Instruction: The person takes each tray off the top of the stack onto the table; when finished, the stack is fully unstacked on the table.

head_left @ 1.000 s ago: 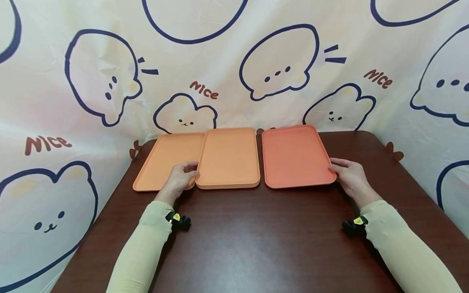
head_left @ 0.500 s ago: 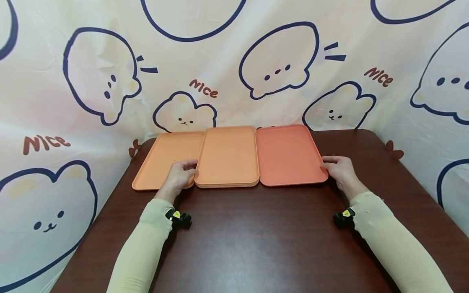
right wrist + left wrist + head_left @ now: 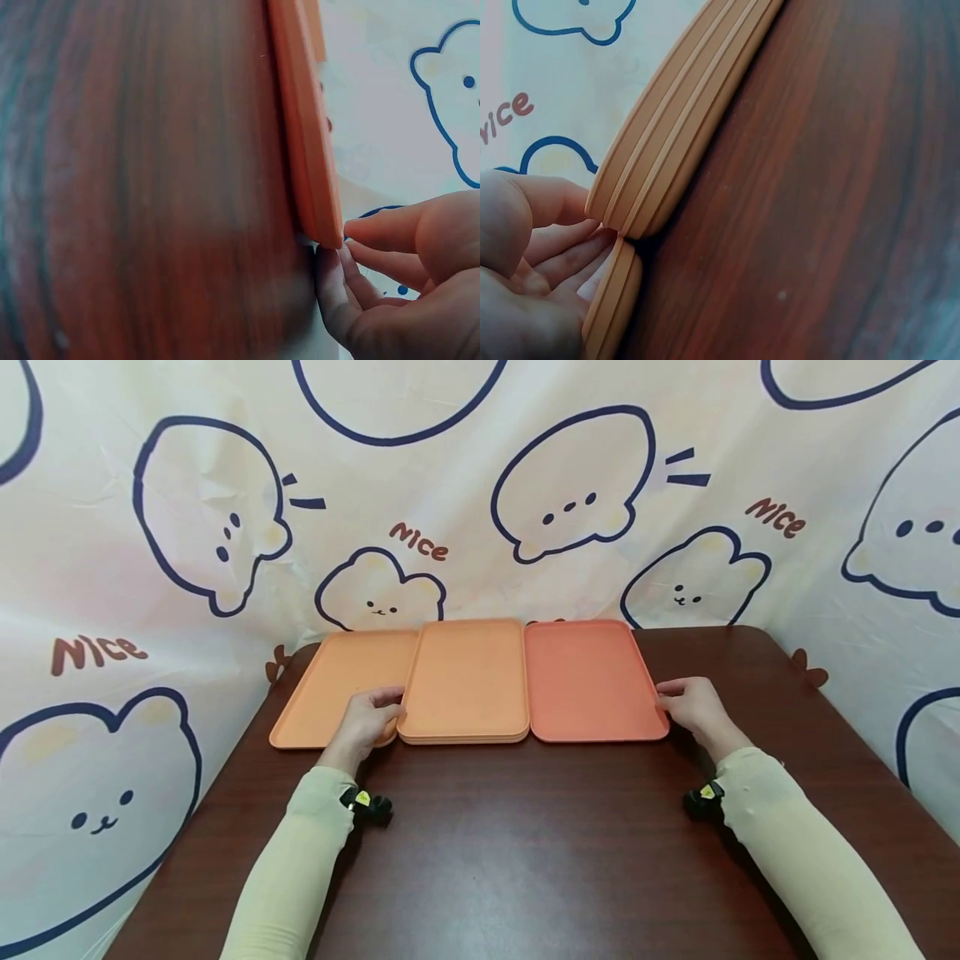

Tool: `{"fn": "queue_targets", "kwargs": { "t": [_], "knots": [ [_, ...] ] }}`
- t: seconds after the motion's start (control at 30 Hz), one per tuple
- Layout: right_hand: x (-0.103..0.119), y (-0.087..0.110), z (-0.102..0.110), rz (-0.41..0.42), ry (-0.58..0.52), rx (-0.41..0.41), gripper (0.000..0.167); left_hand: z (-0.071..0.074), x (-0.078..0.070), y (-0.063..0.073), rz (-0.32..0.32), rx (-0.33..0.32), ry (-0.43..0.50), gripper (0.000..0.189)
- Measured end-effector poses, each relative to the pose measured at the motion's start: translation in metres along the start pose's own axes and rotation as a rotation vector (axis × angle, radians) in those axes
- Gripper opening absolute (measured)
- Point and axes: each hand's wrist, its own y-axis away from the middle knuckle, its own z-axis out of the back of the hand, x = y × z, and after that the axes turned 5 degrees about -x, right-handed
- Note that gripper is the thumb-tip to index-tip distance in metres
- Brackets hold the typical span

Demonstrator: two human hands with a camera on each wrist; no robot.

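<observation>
A stack of light orange trays lies flat at the middle back of the table. My left hand holds this stack at its left edge. In the left wrist view the thumb touches the upper rim, with the other fingers at the side below. A red-orange tray sits right against the stack's right side. My right hand pinches its right edge near the front corner; in the right wrist view the fingertips meet that corner. More light orange trays lie at the left, partly behind my left hand.
The dark brown wooden table spreads out in front of the trays. Behind it hangs a pale cloth with blue-outlined cartoon figures, close to the table's back edge.
My right hand has brought the red-orange tray leftward until it meets the middle stack, and the tray's tilt has levelled out. My left hand has stayed at the stack.
</observation>
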Motion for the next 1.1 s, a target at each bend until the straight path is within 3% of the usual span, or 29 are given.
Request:
{"fn": "queue_targets", "kwargs": {
  "t": [0.37, 0.53, 0.77, 0.93, 1.1],
  "knots": [
    [0.016, 0.018, -0.005, 0.033, -0.153, -0.111, 0.045, 0.004, 0.003, -0.002, -0.008, 0.021, 0.027, 0.052],
    [0.033, 0.024, -0.023, 0.088, -0.217, -0.052, 0.044, 0.003, 0.004, -0.001, -0.011, 0.027, 0.048, 0.052],
    [0.059, 0.025, -0.054, 0.101, -0.350, 0.061, 0.043, 0.002, 0.005, -0.001, -0.014, 0.038, 0.067, 0.053],
    [0.074, 0.021, -0.079, 0.147, -0.368, 0.109, 0.041, 0.003, 0.007, -0.001, -0.018, 0.030, 0.069, 0.052],
    [0.086, 0.020, -0.104, 0.137, -0.385, 0.136, 0.038, 0.003, 0.007, -0.002, -0.026, 0.031, 0.069, 0.052]
  ]
}}
